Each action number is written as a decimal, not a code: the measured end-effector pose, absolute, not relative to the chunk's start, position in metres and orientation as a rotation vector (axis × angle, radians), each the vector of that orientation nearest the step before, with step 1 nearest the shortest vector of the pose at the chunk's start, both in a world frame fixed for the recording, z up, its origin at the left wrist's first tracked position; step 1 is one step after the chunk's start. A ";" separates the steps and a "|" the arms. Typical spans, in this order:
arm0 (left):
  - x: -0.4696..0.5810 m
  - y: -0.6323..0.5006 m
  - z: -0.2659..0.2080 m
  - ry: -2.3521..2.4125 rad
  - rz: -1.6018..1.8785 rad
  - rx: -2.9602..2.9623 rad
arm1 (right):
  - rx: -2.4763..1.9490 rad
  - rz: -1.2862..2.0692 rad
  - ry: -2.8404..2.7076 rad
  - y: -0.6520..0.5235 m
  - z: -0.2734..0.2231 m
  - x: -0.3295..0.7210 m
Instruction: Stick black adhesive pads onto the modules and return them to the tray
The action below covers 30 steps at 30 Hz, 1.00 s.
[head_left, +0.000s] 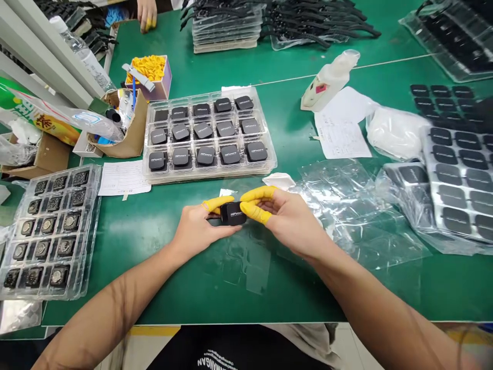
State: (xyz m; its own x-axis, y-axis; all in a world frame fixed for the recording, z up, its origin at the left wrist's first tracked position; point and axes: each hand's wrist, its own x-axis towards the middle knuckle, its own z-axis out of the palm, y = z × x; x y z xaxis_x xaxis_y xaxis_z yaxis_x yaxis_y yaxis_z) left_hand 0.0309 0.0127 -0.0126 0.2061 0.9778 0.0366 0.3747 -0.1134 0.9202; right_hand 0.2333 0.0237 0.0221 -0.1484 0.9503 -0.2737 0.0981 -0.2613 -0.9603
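Note:
Between both hands, above the green table, is a small black square device point(233, 214) with white lettering on its face, perhaps a watch body under a black cover. My left hand point(198, 226) grips it from the left, thumb along its lower edge and a yellow finger cot on the forefinger. The yellow-cotted thumb and finger of my right hand point(287, 216) pinch its right edge. Just beyond the hands lies a clear plastic tray point(210, 173) with rows of similar black lettered squares. A clear film sheet point(258, 272) rests on the table below the hands.
Another tray point(88, 246) of watch bodies stands at left. At right are crumpled plastic bags point(346, 205) and sheets of black stickers point(442, 190). A white bottle point(327, 85), a box of yellow finger cots point(152, 72) and a cardboard box point(133, 133) stand farther back. A co-worker's hand point(147, 14) is at the far edge.

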 end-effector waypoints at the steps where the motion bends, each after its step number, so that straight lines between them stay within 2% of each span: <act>1: 0.031 0.012 -0.012 1.307 0.900 1.635 | -1.401 1.519 -1.202 0.025 0.020 0.231; 7: 0.031 0.011 -0.010 1.359 0.871 1.734 | -1.395 1.678 -1.012 0.027 0.015 0.225; 30: 0.032 0.011 -0.005 1.409 0.852 1.833 | -1.409 1.639 -1.038 0.024 0.012 0.225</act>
